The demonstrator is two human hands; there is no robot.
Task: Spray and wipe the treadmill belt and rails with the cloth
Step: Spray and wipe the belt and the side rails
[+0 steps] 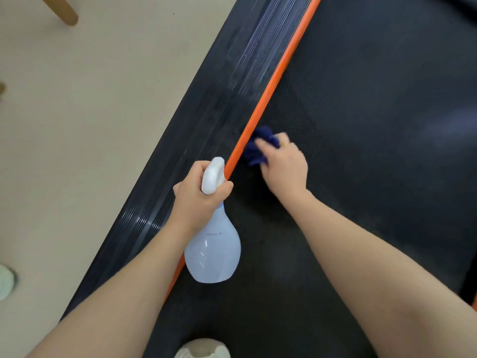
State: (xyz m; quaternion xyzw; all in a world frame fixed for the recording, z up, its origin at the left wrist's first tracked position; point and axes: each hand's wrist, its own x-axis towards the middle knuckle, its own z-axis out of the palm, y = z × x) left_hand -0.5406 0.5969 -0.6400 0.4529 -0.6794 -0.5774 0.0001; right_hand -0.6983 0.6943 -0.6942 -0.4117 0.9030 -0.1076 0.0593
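Note:
The black treadmill belt [374, 125] runs diagonally through the view, edged on its left by an orange strip [273, 83] and a ribbed black side rail [206, 120]. My right hand [284, 164] grips a bunched dark blue cloth [260, 146] and presses it on the belt right against the orange strip. My left hand [198, 197] holds a translucent white spray bottle [213, 249] by its neck, above the orange strip. The bottle's white trigger head sticks up past my fingers, and its round body hangs toward me.
Beige floor [90, 125] lies left of the treadmill. A wooden furniture leg [62, 10] stands at the top left. A pale shoe or slipper [6, 281] sits at the left edge, and a light-coloured foot covering [202, 348] shows at the bottom on the belt.

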